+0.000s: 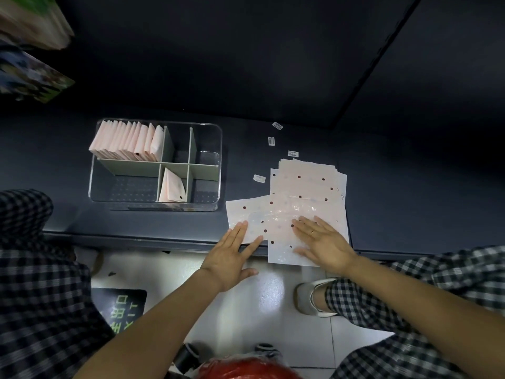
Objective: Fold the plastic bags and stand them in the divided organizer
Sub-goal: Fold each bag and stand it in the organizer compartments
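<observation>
Both hands lie flat, fingers straight, on the pile of unfolded bags [306,192] at the near edge of the table [410,192]: the left hand [231,258] presses its left corner, the right hand [323,242] its middle. Left of the pile stands the clear organizer [216,187], one folded bag [172,187] in a near compartment, a row of folded bags [127,142] in its far-left one.

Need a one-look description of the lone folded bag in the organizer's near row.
Find the clear organizer left of the flat bags. In its near row, middle compartment, one folded bag leans alone; the other folded bags pack the far-left compartment.
</observation>
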Available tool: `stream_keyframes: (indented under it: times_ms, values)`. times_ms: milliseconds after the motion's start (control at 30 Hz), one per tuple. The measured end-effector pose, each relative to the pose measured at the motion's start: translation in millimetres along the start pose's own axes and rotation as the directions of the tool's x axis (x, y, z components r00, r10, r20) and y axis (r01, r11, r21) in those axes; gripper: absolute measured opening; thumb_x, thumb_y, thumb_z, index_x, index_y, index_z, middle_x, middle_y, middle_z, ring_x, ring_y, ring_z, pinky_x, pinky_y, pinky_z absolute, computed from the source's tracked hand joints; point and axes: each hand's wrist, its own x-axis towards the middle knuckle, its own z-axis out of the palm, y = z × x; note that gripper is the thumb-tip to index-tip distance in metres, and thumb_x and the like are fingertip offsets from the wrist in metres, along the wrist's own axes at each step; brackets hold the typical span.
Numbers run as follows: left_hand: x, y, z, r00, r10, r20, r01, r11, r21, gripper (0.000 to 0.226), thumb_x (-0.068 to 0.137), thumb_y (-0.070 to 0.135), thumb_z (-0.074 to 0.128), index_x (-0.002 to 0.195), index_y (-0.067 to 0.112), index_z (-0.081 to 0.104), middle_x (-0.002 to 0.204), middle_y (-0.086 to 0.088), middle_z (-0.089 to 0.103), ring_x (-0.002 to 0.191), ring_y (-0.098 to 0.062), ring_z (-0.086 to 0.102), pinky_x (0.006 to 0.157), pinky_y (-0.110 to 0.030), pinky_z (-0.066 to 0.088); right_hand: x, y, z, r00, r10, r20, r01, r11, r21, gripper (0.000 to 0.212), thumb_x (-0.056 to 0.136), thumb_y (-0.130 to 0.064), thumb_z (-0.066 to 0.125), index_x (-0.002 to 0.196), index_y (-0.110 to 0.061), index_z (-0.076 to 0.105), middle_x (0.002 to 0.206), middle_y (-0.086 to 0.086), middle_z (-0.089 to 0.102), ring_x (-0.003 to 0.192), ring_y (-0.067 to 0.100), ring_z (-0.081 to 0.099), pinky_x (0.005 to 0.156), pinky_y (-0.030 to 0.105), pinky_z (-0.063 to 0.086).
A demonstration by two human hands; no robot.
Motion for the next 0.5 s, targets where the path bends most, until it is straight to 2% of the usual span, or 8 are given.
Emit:
stream_keyframes:
  times_ms: [33,67,133,233,300,367,433,500]
  values:
    - [0.4,-0.2,0.1,1.000,-0.001,-0.005,0.001,1.000,-0.014,0.075,0.093,0.064,0.025,0.144,0.036,-0.022,0.151,-0.012,-0.031,0.140,-0.023,-0.029,0.114,-0.033,-0.016,2.7,0.5,-3.9,0.994,0.023,-0.111,-0.017,0.998,0.060,0.041,0.086,-0.032,0.066,0.121,-0.010,0.063,0.134,0.007,0.054,0.125,0.024,0.052,0.106,0.045,0.037]
    - [0.6,-0.7,0.2,1.000,-0.002,-0.010,0.001,1.000,-0.026,0.075,0.093,0.064,0.026,0.145,0.036,-0.020,0.152,-0.012,-0.030,0.140,-0.023,-0.028,0.113,-0.033,-0.017,5.2,0.2,-5.2,0.978,0.069,-0.198,-0.042,0.990,0.135,0.027,0.082,-0.023,0.073,0.106,-0.011,0.072,0.121,0.006,0.065,0.113,0.025,0.062,0.097,0.044,0.046]
    - [0.8,-1.4,0.3,1.000,-0.002,-0.016,0.001,0.999,-0.051,0.074,0.093,0.064,0.027,0.146,0.036,-0.016,0.153,-0.011,-0.028,0.141,-0.022,-0.027,0.114,-0.032,-0.015,10.8,-3.5,-5.7,0.972,0.130,-0.194,-0.080,0.966,0.247,0.017,0.082,-0.016,0.072,0.098,-0.012,0.075,0.111,0.004,0.070,0.105,0.022,0.065,0.089,0.037,0.053]
    - [1.4,-2.3,0.9,1.000,-0.003,-0.023,0.002,0.997,-0.080,0.072,0.093,0.064,0.027,0.147,0.037,-0.013,0.154,-0.011,-0.026,0.142,-0.022,-0.025,0.116,-0.032,-0.012,16.7,-7.4,0.8,0.976,0.144,-0.162,-0.100,0.962,0.256,0.014,0.082,-0.016,0.072,0.094,-0.013,0.075,0.108,0.002,0.070,0.101,0.019,0.065,0.081,0.029,0.052]
    - [1.9,-3.0,0.7,0.999,-0.005,-0.036,0.001,0.995,-0.099,0.071,0.093,0.064,0.027,0.148,0.038,-0.010,0.155,-0.010,-0.024,0.143,-0.021,-0.023,0.116,-0.032,-0.011,19.5,-6.9,0.4,0.971,0.090,-0.223,-0.044,0.978,0.203,0.016,0.065,-0.012,0.085,0.079,-0.015,0.077,0.093,0.001,0.073,0.084,0.017,0.069,0.067,0.026,0.055]
    - [2.2,-3.8,-0.6,0.998,-0.009,-0.055,0.003,0.993,-0.117,0.068,0.093,0.063,0.027,0.148,0.039,-0.005,0.156,-0.008,-0.021,0.144,-0.020,-0.019,0.117,-0.031,-0.008,22.0,-6.4,-1.1,0.971,0.032,-0.236,-0.007,0.994,0.108,0.029,0.045,-0.009,0.093,0.068,-0.016,0.075,0.084,0.001,0.074,0.072,0.017,0.070,0.057,0.024,0.056]
    - [2.6,-4.4,-2.5,0.997,-0.019,-0.071,0.009,0.990,-0.138,0.065,0.094,0.062,0.028,0.148,0.040,0.001,0.158,-0.007,-0.016,0.145,-0.020,-0.015,0.118,-0.030,-0.005,23.5,-5.3,0.7,0.979,-0.033,-0.202,0.031,0.999,-0.011,0.037,0.034,-0.006,0.092,0.065,-0.013,0.073,0.083,0.004,0.074,0.070,0.019,0.070,0.056,0.025,0.056]
    - [3.7,-4.2,-4.6,0.996,-0.030,-0.087,0.017,0.990,-0.141,0.061,0.095,0.059,0.028,0.148,0.041,0.006,0.159,-0.007,-0.011,0.146,-0.019,-0.009,0.118,-0.030,-0.001,23.2,-2.8,5.6,0.982,-0.078,-0.171,0.066,0.995,-0.073,0.036,0.035,-0.007,0.090,0.065,-0.011,0.071,0.085,0.007,0.073,0.071,0.022,0.070,0.056,0.026,0.056]
